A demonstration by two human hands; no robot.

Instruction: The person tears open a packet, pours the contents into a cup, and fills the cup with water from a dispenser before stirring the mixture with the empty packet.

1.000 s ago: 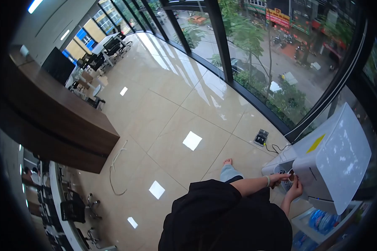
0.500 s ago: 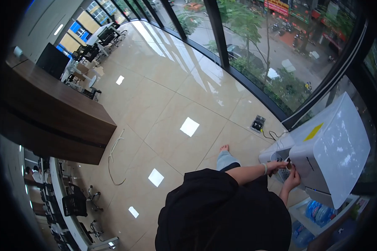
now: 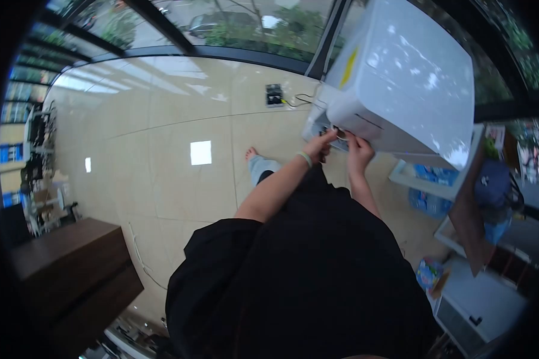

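Observation:
A white water dispenser (image 3: pixel 413 78) stands by the glass wall at the upper right. My left hand (image 3: pixel 321 145), with a pale band on its wrist, reaches under the dispenser's front and holds a small round cup (image 3: pixel 341 135) at the tap area. My right hand (image 3: pixel 359 150) is right beside it, with its fingers up against the cup and the dispenser's front edge. The right hand's grip is hidden by the fingers. My black top fills the lower middle of the view, and my bare foot (image 3: pixel 251 154) rests on the tiled floor.
A floor socket (image 3: pixel 273 94) with a cable running to the dispenser lies on the beige tiles. Blue water bottles (image 3: pixel 430 202) sit on a low white shelf to the right, near a blue bag (image 3: pixel 492 182). A brown wooden desk (image 3: pixel 72 269) stands at the lower left.
The view has swung round and down, so the dispenser now sits at the top right. Both hands stay at the dispenser's front with the cup between them.

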